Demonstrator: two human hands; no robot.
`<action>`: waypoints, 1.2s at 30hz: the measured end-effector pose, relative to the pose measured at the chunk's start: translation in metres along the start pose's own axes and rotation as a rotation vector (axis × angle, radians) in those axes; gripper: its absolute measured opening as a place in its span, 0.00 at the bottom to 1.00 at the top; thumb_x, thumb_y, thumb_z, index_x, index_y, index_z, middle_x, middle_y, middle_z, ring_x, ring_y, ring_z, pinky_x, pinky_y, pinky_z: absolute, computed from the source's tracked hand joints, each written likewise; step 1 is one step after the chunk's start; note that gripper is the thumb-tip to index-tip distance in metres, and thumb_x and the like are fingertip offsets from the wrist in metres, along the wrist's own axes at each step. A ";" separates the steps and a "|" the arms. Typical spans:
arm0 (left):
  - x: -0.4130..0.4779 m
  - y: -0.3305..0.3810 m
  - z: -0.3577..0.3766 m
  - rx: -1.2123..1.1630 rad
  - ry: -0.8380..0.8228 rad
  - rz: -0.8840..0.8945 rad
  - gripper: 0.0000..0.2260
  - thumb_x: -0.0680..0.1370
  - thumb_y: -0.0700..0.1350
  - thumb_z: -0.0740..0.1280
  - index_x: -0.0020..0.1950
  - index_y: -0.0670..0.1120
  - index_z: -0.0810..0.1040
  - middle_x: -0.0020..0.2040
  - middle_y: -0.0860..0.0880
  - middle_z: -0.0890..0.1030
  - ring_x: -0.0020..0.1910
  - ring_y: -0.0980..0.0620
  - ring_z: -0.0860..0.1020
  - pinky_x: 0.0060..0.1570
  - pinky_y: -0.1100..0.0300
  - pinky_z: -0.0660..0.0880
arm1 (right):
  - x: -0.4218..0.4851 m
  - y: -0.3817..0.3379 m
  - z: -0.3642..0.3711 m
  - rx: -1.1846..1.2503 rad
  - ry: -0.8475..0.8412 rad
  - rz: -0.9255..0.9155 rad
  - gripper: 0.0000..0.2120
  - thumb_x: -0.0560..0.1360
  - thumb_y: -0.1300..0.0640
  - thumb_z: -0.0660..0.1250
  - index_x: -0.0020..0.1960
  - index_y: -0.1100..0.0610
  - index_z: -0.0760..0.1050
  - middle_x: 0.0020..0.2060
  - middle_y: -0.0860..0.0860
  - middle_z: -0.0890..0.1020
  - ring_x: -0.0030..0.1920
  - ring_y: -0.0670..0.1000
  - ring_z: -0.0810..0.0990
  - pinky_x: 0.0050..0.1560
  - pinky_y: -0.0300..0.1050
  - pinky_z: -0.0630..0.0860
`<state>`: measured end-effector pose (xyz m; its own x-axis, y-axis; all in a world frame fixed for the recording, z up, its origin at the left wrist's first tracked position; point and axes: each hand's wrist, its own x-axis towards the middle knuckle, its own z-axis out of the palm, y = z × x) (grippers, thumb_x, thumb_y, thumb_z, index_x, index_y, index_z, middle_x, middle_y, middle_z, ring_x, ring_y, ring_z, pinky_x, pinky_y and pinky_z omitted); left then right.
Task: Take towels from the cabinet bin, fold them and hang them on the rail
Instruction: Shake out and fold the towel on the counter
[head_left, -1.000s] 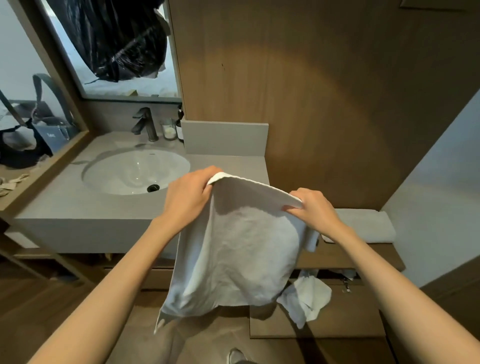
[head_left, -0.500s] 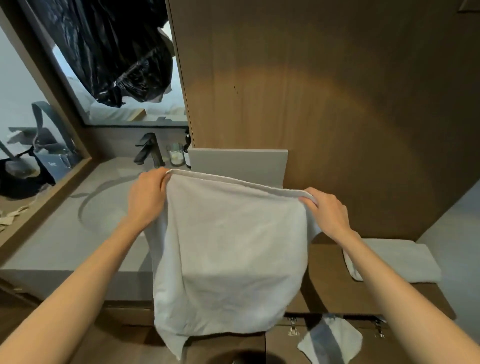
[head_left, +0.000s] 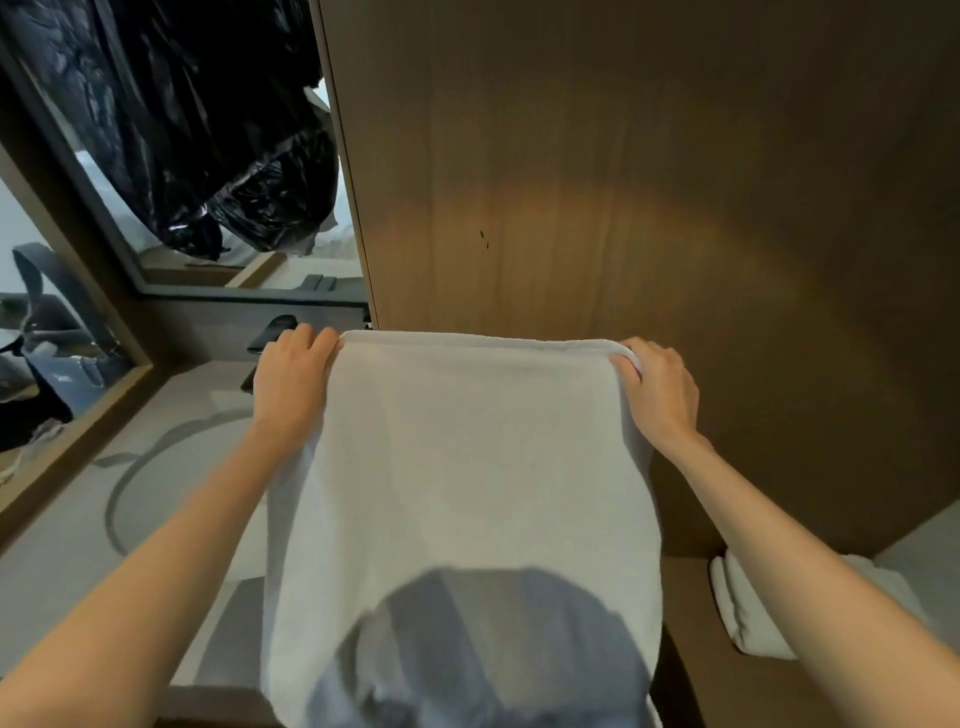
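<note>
A white towel (head_left: 467, 457) hangs flat and smooth before the wood wall (head_left: 623, 182). The left grip (head_left: 291, 379) and right grip (head_left: 657, 387) each pinch a top corner, fingers curled over the hem. The grey counter (head_left: 67, 545) lies to the left, and a folded towel (head_left: 743, 613) sits low right, well apart.

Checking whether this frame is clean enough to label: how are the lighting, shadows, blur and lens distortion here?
Head view: a warm pool of light sits on the wooden wall, dimming toward the corners. Head view: a rounded grey patch, likely a shadow, covers the lower part of the white towel. Head view: the wide angle makes the wall's left edge lean. The picture is slightly soft overall, with small glints on the black plastic bag.
</note>
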<state>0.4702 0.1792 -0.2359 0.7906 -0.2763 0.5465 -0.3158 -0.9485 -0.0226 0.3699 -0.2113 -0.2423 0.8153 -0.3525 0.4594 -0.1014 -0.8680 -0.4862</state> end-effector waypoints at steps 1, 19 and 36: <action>0.008 0.001 0.003 0.012 -0.001 0.020 0.13 0.70 0.35 0.73 0.51 0.41 0.73 0.41 0.41 0.74 0.37 0.42 0.70 0.38 0.49 0.68 | 0.003 0.001 0.003 -0.026 0.001 0.013 0.14 0.82 0.49 0.59 0.59 0.56 0.78 0.56 0.53 0.81 0.57 0.55 0.76 0.55 0.49 0.72; -0.009 0.006 0.142 -0.197 -0.154 -0.103 0.08 0.82 0.43 0.58 0.53 0.45 0.77 0.48 0.42 0.77 0.45 0.41 0.73 0.45 0.49 0.68 | -0.032 0.027 0.080 -0.148 -0.087 0.280 0.10 0.81 0.51 0.59 0.56 0.52 0.78 0.51 0.54 0.73 0.39 0.53 0.74 0.43 0.50 0.77; -0.033 0.052 0.191 -0.222 -0.170 -0.268 0.17 0.68 0.32 0.72 0.53 0.43 0.72 0.53 0.40 0.71 0.49 0.42 0.67 0.50 0.48 0.61 | -0.116 0.008 0.186 -0.297 -0.847 0.149 0.38 0.66 0.22 0.39 0.75 0.31 0.42 0.77 0.43 0.36 0.74 0.69 0.33 0.67 0.75 0.35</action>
<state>0.5273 0.1093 -0.4149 0.9305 -0.0626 0.3610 -0.1773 -0.9392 0.2942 0.3808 -0.1127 -0.4375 0.9162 -0.1954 -0.3500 -0.2865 -0.9298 -0.2309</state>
